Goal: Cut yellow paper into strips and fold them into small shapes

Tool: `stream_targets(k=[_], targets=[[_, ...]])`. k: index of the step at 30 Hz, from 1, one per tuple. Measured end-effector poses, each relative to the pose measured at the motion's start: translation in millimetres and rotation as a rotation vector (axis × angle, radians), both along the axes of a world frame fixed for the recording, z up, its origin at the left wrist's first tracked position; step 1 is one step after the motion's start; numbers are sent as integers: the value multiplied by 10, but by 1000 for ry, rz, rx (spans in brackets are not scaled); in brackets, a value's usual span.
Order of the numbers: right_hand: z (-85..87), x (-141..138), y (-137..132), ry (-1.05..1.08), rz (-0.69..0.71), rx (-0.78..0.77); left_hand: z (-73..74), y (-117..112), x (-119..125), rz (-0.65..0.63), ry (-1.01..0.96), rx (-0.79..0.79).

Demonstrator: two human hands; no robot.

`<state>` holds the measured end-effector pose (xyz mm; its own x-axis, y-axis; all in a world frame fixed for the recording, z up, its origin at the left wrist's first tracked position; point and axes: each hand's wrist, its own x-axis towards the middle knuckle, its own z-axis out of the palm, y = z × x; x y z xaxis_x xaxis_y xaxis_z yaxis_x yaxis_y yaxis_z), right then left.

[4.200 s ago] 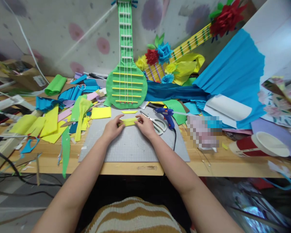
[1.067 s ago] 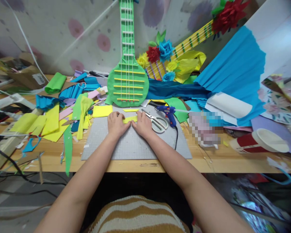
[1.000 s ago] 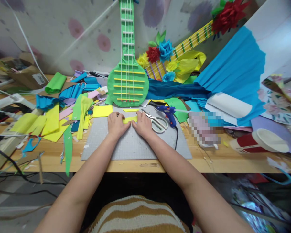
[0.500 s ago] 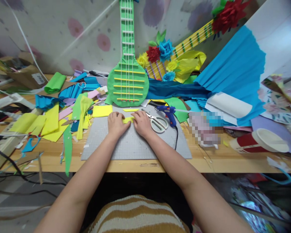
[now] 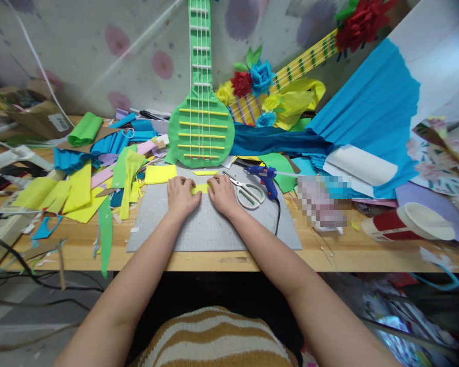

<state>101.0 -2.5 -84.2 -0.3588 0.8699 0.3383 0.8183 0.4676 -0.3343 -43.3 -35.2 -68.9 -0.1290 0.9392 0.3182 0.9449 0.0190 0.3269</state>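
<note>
Hands, left (image 5: 180, 197) and right (image 5: 223, 195), curl palm-down at either end of a yellow strip (image 5: 201, 188), grip unclear.

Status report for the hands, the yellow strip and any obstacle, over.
Left hand, right hand: at opposite ends of yellow strip, grip unclear. Strip on grey mat. Scissors just beside right hand, glue gun farther right; neither on strip.

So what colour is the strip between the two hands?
The strip is plain yellow, best seen in the head view.
</note>
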Motion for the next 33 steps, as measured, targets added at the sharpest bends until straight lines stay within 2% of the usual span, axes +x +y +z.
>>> stream_targets(k=[6,13,21,28,33], targets=[[13,-4,-4,6,-10,-14,17,-80,-62,27,-24,-4],[-1,-16,-2,15,-10,-10,26,-73,-137,71,-41,70],[27,28,6,77,58,-8,-41,-4,-82,-150,-75,54],[34,31,-20,49,110,-23,-54,33,-101,-209,-95,50],[23,36,2,59,87,-41,8,127,-114,-214,-108,18]])
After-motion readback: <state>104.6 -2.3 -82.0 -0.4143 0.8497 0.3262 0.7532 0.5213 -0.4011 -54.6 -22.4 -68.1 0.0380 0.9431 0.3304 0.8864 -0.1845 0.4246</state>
